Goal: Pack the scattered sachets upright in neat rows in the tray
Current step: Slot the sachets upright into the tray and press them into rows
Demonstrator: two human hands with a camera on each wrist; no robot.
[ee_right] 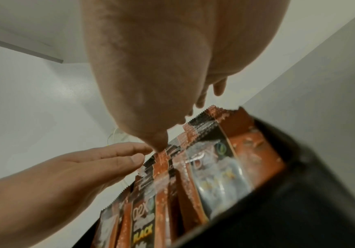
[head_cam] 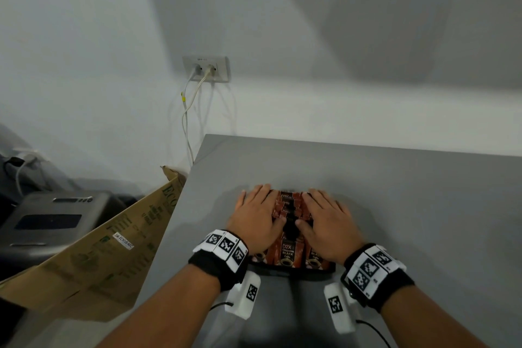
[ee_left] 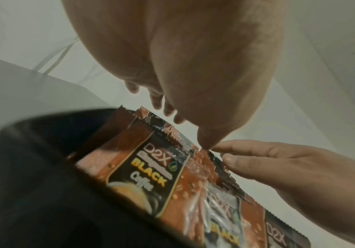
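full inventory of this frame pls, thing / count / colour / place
brown-and-black coffee sachets: many, count unclear, upright in rows in the tray
black plastic tray: one, on the table's near part
grey table: one, against the wall
brown cardboard box flap: one, left of table
grey wall socket: one, two white cables plugged in
grey machine: one, far left, lower down
left hand: flat on sachet tops
right hand: flat on sachet tops

Glossy foil sachets (ee_left: pixel 149 169); matt black tray (ee_left: pixel 45 193).
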